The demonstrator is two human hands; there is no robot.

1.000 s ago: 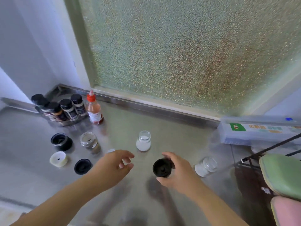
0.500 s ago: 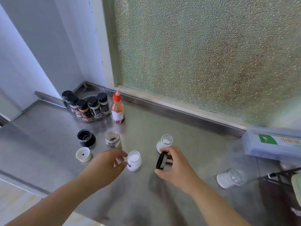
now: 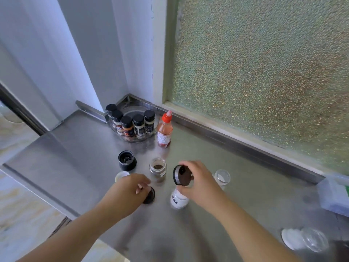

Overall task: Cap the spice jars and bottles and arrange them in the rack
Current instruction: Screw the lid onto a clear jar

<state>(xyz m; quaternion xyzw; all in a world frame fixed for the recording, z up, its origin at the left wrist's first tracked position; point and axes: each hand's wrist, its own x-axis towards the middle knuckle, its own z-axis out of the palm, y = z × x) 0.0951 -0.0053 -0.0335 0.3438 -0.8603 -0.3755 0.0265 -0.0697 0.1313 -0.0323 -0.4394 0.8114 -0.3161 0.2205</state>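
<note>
My right hand [image 3: 200,183] grips a black cap [image 3: 181,175], tilted on edge, just above an open jar of white powder [image 3: 178,199] standing on the steel counter. My left hand [image 3: 125,193] pinches a flat black lid [image 3: 150,195] that lies on the counter to the left of that jar. An open jar of brown spice [image 3: 157,168] stands between the hands, farther back. Another open jar with white contents [image 3: 221,176] stands behind my right hand. The round rack [image 3: 151,136] in the corner holds several black-capped jars. A red-capped sauce bottle [image 3: 164,132] stands beside it.
A black grinder top [image 3: 127,160] and a white cap [image 3: 121,175] sit left of the brown jar. An open jar [image 3: 304,241] lies on its side at the lower right. A clear plastic box [image 3: 334,197] is at the right edge. The counter's edge [image 3: 37,188] runs along the left.
My left hand has let go of the white jar and moved left onto the black lid. My right hand has carried the black cap over the white jar.
</note>
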